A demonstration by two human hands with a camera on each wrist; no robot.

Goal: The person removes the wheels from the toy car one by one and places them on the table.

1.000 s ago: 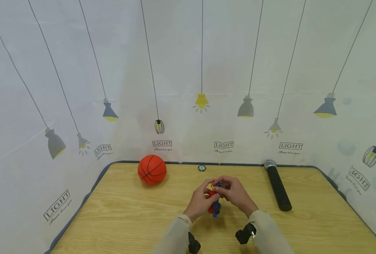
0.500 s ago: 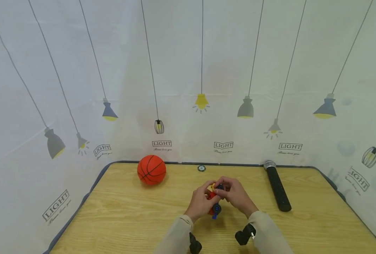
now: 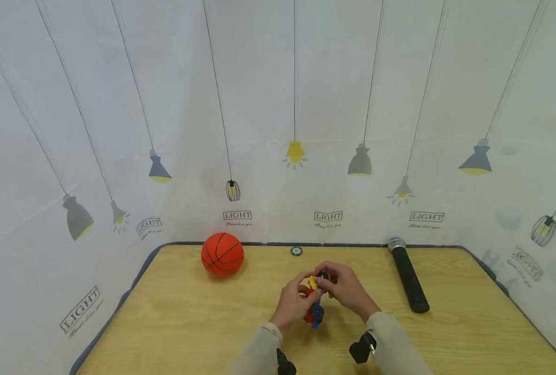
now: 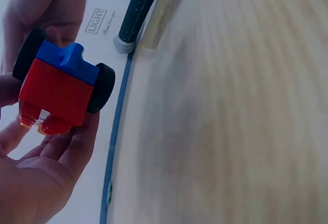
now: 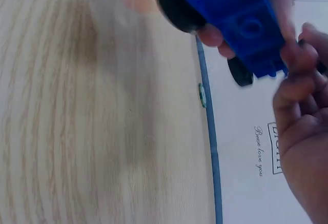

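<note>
Hands (image 3: 322, 294) around red-blue wheeled block toy (image 4: 60, 85)

Toy car (image 3: 314, 304) mostly hidden between both hands, small round item (image 3: 296, 251) near basketball (image 3: 222, 253) too small to identify, table (image 5: 77, 131) blurred in wrist views

A pale curtain (image 3: 278, 104) printed with hanging lamps and the word LIGHT wraps three sides of a light wooden table (image 3: 188, 323) with a dark, rounded edge. The lighting seems soft and even, without hard shadows.
</note>
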